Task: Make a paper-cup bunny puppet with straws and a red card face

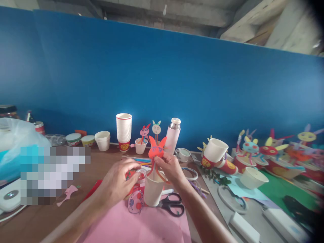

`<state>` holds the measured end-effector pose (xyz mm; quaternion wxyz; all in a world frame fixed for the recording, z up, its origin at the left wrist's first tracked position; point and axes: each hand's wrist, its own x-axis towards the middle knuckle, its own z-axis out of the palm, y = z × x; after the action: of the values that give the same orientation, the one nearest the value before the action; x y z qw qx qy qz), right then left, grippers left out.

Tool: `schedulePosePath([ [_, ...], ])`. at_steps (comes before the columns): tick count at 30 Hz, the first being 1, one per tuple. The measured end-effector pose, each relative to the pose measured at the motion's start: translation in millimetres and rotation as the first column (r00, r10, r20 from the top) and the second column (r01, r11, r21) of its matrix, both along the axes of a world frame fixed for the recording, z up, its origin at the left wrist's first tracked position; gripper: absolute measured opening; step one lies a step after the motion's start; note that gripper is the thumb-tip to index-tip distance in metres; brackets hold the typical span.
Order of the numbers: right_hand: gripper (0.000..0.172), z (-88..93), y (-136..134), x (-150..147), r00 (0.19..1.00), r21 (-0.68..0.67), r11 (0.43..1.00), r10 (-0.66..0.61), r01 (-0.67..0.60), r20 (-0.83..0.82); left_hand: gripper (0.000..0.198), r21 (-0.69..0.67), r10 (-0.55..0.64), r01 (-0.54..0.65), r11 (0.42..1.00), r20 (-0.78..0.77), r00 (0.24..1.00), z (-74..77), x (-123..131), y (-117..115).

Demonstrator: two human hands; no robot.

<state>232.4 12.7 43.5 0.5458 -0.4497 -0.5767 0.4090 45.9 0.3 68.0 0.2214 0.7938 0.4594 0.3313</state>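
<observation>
Pinched in my right hand (172, 166) is a red-orange paper rabbit head (156, 151) with drawn eyes and two pointed ears. It sits on a stick with pipe-cleaner limbs, upright over a white paper cup (153, 192). My left hand (124, 177) hovers left of the cup, its fingers curved and apart, with nothing visible in them. Against the cup's lower left leans a pink paper face (136, 201) with red cheeks. Black-handled scissors (174, 205) lie to the cup's right, on a pink paper sheet (141, 226).
At the back stand a tall stack of paper cups (124, 130), a cup with a pink rabbit figure (144, 131), and a pink thermos (173, 136). More paper-cup figures (250, 148) crowd the right. A plastic bag (17, 145) is at the left; a blue partition (152, 74) rises behind.
</observation>
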Motion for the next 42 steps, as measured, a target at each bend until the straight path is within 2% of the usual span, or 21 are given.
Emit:
schedulePosePath([
  [3,0.022,2.4,-1.3,0.4,1.000,0.016,1.000,0.008,-0.008,0.015,0.023,-0.005,-0.021,0.022,1.000,0.057,0.998,1.9,1.6,-3.9],
  [5,0.022,3.2,-3.0,-1.6,1.000,0.007,1.000,0.013,-0.013,0.027,0.023,-0.129,-0.040,0.059,0.990,0.146,0.988,3.0,3.3,-6.0],
  [7,0.020,4.1,-5.6,-5.5,0.999,-0.006,1.000,0.023,-0.023,0.042,0.025,-0.277,-0.044,0.120,0.953,0.266,0.963,3.4,4.9,-6.5],
  [9,0.019,5.3,-9.1,-10.6,0.998,-0.013,0.999,0.047,-0.047,0.042,0.027,-0.365,-0.016,0.161,0.917,0.369,0.929,2.6,6.0,-5.4],
  [11,0.020,7.0,-12.7,-15.6,0.997,-0.023,0.996,0.082,-0.082,0.011,0.027,-0.397,0.015,0.186,0.899,0.452,0.892,1.1,6.1,-3.4],
  [15,0.020,10.3,-17.9,-22.5,0.992,-0.013,0.992,0.123,-0.124,-0.041,0.031,-0.453,0.003,0.311,0.836,0.570,0.822,-1.7,5.9,-0.4],
  [21,0.020,6.4,-19.0,-26.3,0.993,0.069,0.991,0.109,-0.112,0.040,0.030,-0.553,0.072,0.342,0.759,0.594,0.801,-3.6,9.3,-1.3],
  [26,0.021,1.7,-18.3,-27.6,0.990,0.115,0.988,0.086,-0.099,0.108,0.021,-0.597,0.112,0.360,0.717,0.608,0.786,-6.6,7.6,0.9],
  [29,0.019,1.3,-17.9,-28.4,0.990,0.122,0.988,0.081,-0.095,0.115,0.023,-0.636,0.114,0.391,0.665,0.604,0.789,-11.2,5.6,5.0],
  [31,0.017,1.0,-17.4,-28.8,0.992,0.118,0.988,0.091,-0.102,0.090,0.022,-0.637,0.117,0.413,0.650,0.621,0.775,-16.2,4.9,8.4],
  [34,0.015,0.9,-17.1,-29.4,0.991,0.052,0.990,0.130,-0.129,-0.017,0.021,-0.620,0.117,0.429,0.657,0.646,0.754,-24.3,4.4,12.9],
  [37,0.021,2.9,-18.1,-30.3,0.975,-0.051,0.981,0.177,-0.185,-0.136,0.022,-0.598,0.100,0.407,0.690,0.636,0.765,-29.3,3.7,14.7],
  [42,0.026,5.7,-19.9,-32.6,0.953,-0.086,0.967,0.219,-0.241,-0.210,0.026,-0.533,0.051,0.303,0.790,0.549,0.834,-24.6,2.8,12.2],
])
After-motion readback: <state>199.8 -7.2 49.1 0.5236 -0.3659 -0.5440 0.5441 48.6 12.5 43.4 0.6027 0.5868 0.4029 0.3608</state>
